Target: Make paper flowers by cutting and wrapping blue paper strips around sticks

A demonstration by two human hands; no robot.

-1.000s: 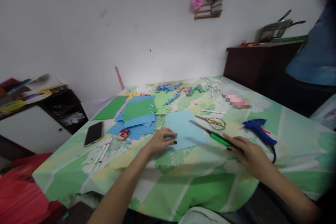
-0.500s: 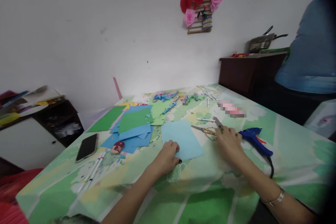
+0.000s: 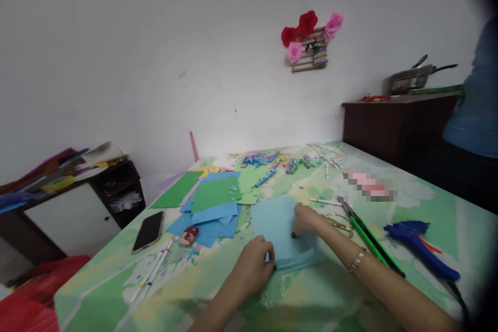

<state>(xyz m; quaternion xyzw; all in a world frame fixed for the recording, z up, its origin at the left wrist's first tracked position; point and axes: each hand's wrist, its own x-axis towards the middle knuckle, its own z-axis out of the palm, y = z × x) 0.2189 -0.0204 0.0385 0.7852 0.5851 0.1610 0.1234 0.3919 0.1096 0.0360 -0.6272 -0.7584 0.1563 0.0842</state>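
A light blue sheet of paper [image 3: 274, 218] lies on the patterned tablecloth in front of me. My left hand [image 3: 257, 262] is at its near left corner, fingers curled, thumb at the near edge, which looks slightly raised or folded. Over the sheet's right part is my right hand [image 3: 305, 219], fingers bent down and somewhat blurred; whether it grips anything is hidden. Gold-handled scissors [image 3: 340, 224] sit partly behind my right wrist. Beside them rests a green utility knife [image 3: 371, 241], and farther right a blue glue gun [image 3: 424, 249].
Green and blue sheets [image 3: 216, 197], a phone [image 3: 148, 232], a red oval object [image 3: 189, 236] and white pens [image 3: 153, 270] are on the left. Curled paper pieces [image 3: 259, 160] lie at the back. A person in blue [image 3: 474, 104] stands at the far right.
My right hand has moved left from the scissors and knife onto the light blue sheet, uncovering the green knife. The near edge of the sheet has changed shape. The view has shifted.
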